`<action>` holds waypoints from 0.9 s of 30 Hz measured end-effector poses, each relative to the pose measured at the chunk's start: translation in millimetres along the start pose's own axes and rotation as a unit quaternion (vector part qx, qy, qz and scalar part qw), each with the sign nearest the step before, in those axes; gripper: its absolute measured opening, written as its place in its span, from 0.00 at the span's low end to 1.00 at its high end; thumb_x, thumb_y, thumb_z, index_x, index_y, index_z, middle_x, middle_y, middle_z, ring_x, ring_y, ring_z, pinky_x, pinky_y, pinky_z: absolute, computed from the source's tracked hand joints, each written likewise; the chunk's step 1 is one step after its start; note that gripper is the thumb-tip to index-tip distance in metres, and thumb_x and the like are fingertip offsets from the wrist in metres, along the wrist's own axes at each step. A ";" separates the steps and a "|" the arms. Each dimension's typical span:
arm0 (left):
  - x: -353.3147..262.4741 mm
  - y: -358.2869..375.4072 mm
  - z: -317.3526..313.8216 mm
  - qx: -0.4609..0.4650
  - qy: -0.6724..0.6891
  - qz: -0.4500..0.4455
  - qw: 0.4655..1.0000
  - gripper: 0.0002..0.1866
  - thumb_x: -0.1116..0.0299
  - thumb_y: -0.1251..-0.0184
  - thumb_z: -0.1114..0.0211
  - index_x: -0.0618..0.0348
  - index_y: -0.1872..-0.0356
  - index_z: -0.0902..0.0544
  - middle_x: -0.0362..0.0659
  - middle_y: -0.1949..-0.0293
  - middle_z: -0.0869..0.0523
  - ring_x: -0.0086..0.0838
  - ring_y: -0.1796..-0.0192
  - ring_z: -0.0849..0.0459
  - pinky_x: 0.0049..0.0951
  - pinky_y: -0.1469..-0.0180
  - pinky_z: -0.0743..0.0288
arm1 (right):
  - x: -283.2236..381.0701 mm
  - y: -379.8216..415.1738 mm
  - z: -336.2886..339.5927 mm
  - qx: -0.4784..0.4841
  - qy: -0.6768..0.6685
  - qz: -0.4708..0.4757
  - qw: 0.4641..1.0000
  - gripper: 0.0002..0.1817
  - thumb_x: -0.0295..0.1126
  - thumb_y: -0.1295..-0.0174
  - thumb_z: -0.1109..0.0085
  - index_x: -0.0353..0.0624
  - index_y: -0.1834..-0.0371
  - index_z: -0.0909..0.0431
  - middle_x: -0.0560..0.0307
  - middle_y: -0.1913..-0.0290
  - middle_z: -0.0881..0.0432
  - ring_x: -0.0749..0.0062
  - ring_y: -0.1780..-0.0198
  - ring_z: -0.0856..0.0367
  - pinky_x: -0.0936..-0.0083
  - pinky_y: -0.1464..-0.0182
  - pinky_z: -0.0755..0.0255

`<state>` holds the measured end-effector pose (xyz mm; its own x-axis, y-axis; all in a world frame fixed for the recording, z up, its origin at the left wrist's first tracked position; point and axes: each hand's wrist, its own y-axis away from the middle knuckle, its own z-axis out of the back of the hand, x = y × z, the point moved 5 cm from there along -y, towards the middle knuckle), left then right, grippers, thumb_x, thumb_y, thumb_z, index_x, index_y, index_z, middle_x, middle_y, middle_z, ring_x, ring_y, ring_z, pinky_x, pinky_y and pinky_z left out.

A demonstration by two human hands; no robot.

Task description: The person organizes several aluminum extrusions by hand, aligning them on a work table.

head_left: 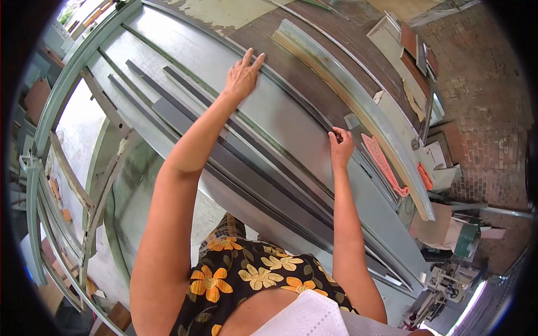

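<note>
A long dark, narrow strip (300, 96) runs along the far edge of a grey metal panel (286, 120) lying in front of me. My left hand (242, 77) is over the panel's far edge, its fingers spread apart and the fingertips right at the strip. Further right, my right hand (341, 150) has its thumb and fingers pinched together on the strip near that edge. Several dark grey metal bars (246, 157) lie lengthwise across the panel between my arms and my body.
Beyond the panel, a long metal-and-wood rail (342, 92) lies on a brown surface. A folded orange piece of bubble wrap (384, 163) rests near my right hand. Green metal frames (42, 134) stand at the left, and a brick floor (482, 134) shows at the right.
</note>
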<state>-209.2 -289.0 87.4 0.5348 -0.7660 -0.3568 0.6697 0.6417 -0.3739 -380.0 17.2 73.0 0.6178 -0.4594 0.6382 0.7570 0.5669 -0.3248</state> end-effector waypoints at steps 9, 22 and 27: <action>33.3 -12.9 -16.0 0.008 -0.011 -0.051 0.999 0.15 0.63 0.38 0.45 0.36 0.50 0.20 0.39 0.43 0.26 0.35 0.46 0.27 0.38 0.49 0.32 | 79.0 6.1 -16.2 -0.100 0.113 0.098 0.984 0.22 0.32 0.51 0.37 0.43 0.50 0.26 0.51 0.52 0.26 0.58 0.51 0.28 0.65 0.49 0.33; 61.3 -20.6 -6.1 0.002 -0.039 -0.038 0.999 0.17 0.62 0.37 0.45 0.33 0.47 0.22 0.39 0.40 0.28 0.35 0.44 0.28 0.38 0.47 0.33 | 170.6 -19.0 -160.8 0.074 0.146 0.186 0.969 0.29 0.37 0.46 0.41 0.36 0.41 0.34 0.48 0.38 0.35 0.57 0.36 0.39 0.61 0.40 0.41; 77.7 -29.0 -3.6 0.004 -0.049 -0.026 0.998 0.17 0.63 0.38 0.45 0.33 0.47 0.22 0.39 0.39 0.29 0.35 0.44 0.28 0.39 0.47 0.34 | 178.5 -42.2 -175.7 0.057 0.190 0.184 0.963 0.25 0.34 0.48 0.40 0.41 0.45 0.31 0.55 0.42 0.29 0.61 0.41 0.33 0.62 0.46 0.37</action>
<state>-188.9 -366.9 67.4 0.5469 -0.7986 -0.2512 0.7016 0.6010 -0.3829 -264.3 -208.9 78.0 0.8892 -0.4183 0.1855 0.4574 0.8003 -0.3876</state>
